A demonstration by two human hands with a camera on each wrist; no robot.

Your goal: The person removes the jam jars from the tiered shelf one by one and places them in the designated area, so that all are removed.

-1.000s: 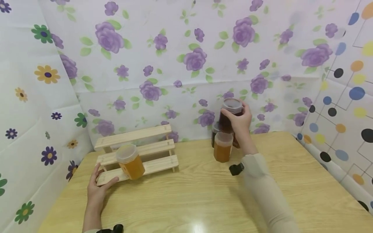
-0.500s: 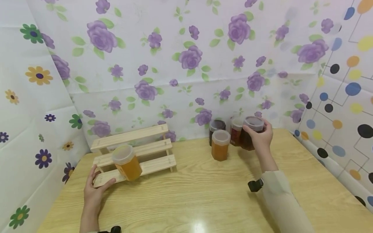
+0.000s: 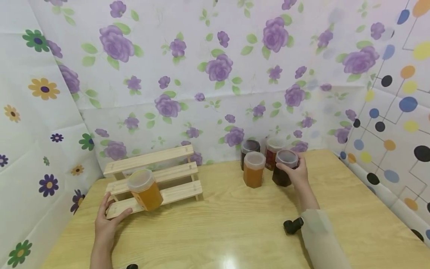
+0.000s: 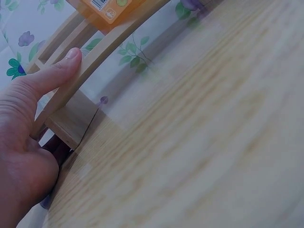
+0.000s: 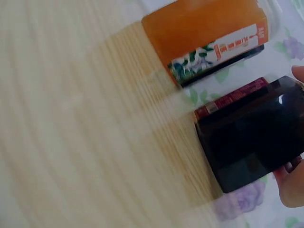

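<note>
My right hand (image 3: 297, 175) grips a dark honey-like jar (image 3: 281, 177) with a clear lid, thumb on the near side near the top. In the right wrist view this dark jar (image 5: 254, 137) stands upright on the wood, its base right at the tabletop. At the left, my left hand (image 3: 105, 228) holds the end of a three-step wooden rack (image 3: 181, 192), thumb over the lowest step. An amber jar (image 3: 150, 195) with a frosted lid sits on that step, tilted in the head view. Its orange label (image 4: 110, 12) shows in the left wrist view.
Left of the held jar stands an amber jar (image 3: 253, 176). Behind are a dark jar (image 3: 245, 152) and a red-labelled jar (image 3: 270, 158), close to the flowered cloth wall (image 3: 215, 123). The wooden tabletop (image 3: 215, 231) reaches the cloth at the back and sides.
My right hand carried the dark jar from above the other jars rightward and down, then nearer, to the tabletop in front of the red-labelled jar. My left hand stays on the rack.
</note>
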